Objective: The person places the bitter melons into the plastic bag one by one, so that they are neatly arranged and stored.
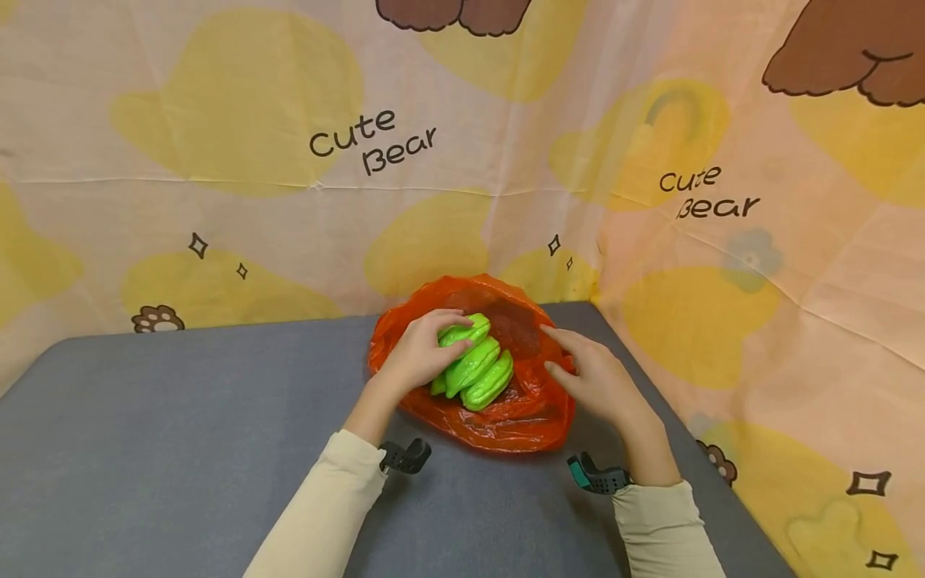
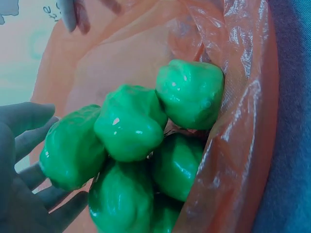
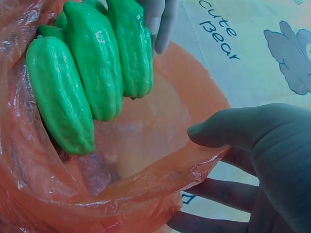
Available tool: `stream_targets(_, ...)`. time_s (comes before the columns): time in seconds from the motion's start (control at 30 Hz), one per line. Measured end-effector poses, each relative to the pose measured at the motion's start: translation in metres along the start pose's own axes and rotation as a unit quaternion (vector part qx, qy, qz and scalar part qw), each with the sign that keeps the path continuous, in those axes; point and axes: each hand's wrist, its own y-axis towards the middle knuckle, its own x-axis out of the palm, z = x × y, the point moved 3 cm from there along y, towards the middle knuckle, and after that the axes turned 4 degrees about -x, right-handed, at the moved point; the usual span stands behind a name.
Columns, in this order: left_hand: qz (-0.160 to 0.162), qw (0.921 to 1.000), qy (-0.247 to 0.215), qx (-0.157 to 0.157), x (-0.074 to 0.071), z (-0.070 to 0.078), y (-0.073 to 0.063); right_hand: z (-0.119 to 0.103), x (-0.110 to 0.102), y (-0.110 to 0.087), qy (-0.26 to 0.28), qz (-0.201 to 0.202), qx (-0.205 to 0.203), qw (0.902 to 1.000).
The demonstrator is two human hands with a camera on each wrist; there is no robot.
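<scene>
A thin orange-red plastic bag lies wide open on the table and holds several glossy, bright green ribbed gourds, heaped against one another. My left hand reaches over the bag's left side. Its fingers are spread alongside the outermost gourd, with the thumb near that gourd's top in the left wrist view. At the opposite rim, my right hand holds the bag's edge. Its thumb lies over the inner side in the right wrist view, while the other fingers run along the outside, partly hidden by the plastic.
The grey-blue table extends to the left and in front of the bag. A printed cloth backdrop rises behind the table and along its right edge. Black wrist devices are strapped on both wrists.
</scene>
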Motion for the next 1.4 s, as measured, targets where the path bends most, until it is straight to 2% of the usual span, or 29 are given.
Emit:
stream_targets(0.23, 0.022, 0.9995, -0.006, 0.021, -0.01, 0.002, -0.008, -0.001, -0.001, -0.001, 0.002, 0.001, 0.0, 1.0)
stream_targets(0.47, 0.022, 0.9997, -0.013, 0.0, -0.017, -0.002, -0.019, -0.001, -0.001, -0.001, 0.001, 0.001, 0.0, 1.0)
stream_targets(0.67, 0.025, 0.9995, -0.017, 0.007, -0.024, -0.004, -0.03, -0.002, -0.001, 0.0, 0.001, 0.002, -0.003, 1.0)
stream_targets(1.1, 0.032, 0.9992, -0.023, 0.008, -0.043, -0.017, -0.052, -0.004, 0.001, 0.0, -0.004, -0.002, -0.001, 1.0)
stream_targets(1.4, 0.023, 0.9997, 0.009, -0.006, -0.058, -0.032, -0.07, -0.005, 0.003, 0.001, -0.005, -0.003, 0.0, 1.0)
